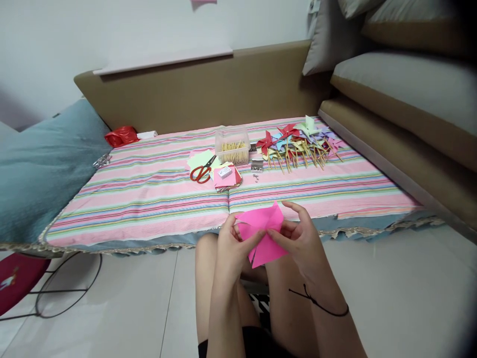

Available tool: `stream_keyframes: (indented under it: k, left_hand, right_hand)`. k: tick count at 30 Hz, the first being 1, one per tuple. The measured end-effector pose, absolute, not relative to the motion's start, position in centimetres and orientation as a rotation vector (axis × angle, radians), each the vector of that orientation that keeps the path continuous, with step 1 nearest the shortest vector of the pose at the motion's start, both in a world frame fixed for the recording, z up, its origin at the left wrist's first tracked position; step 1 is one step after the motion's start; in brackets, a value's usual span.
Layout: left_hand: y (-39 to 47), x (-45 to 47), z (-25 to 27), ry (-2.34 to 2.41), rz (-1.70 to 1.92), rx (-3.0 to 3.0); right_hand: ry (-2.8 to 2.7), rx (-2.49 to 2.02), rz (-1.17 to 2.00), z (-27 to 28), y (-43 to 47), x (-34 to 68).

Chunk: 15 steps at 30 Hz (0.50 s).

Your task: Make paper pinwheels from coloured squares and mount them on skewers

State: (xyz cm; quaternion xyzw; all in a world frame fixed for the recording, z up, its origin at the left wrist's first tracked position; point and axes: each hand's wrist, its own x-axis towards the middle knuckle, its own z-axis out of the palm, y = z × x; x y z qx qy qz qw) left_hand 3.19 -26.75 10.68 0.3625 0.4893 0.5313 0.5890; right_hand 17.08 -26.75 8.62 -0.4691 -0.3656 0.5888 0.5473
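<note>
A bright pink paper square (266,219) with slits cut in from its corners is held up above my knees. On its left side, my left hand (234,244) pinches it, thumb near the middle of the sheet. From the right, my right hand (299,237) grips it with the thumb also close to the centre and the index finger raised. Fingers behind the paper are partly hidden. Farther off on the striped cloth (156,199) lie red-handled scissors (201,172), a stack of coloured paper (228,182) and a small white box (225,172).
Behind the stack stands a clear plastic box (238,139) of wooden sticks. Small metal pieces (256,177) lie by an open little box (257,165). Finished paper pinwheels (298,141) are heaped at the right. A red plastic bag (121,136) sits far left; sofa cushions (406,89) rise at right.
</note>
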Motion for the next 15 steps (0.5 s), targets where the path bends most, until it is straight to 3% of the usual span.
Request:
stream_keyframes:
  k: [10,15]
  left_hand:
    - [-26.8,2.5,10.3,1.162,1.272,0.821]
    - [-26.8,1.4,10.8,1.247,1.316,0.932]
  right_hand:
    - [-0.878,-1.114,1.419,8.5,-26.8,17.3]
    - [-0.988,-1.158,1.593,7.9,-26.7,18.4]
